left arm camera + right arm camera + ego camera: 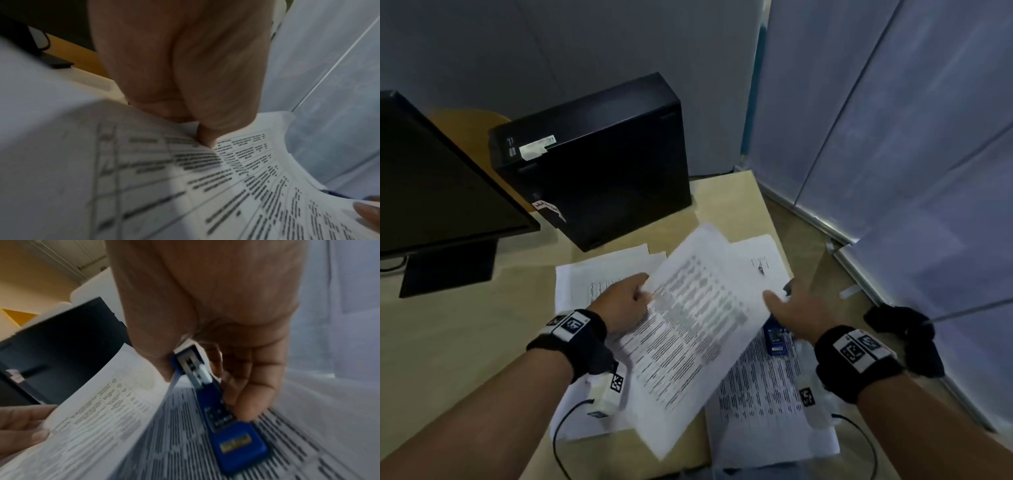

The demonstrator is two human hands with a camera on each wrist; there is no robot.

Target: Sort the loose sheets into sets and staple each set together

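Here a printed sheet set (698, 318) is lifted aslant above other loose sheets (760, 404) on the desk (448, 342), pinched at its left edge by the left hand (625, 303). Right of it, the right hand (803, 313) curls round a blue stapler (230, 426) resting on the near sheets. A black computer case (599, 161) stands farther off.

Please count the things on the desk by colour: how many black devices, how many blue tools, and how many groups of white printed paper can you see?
Black: 2, the black flat monitor and the black computer tower
Blue: 1, the blue plastic stapler
White: 3, the lifted printed sheet set, the left paper pile, the right paper pile
Total: 6
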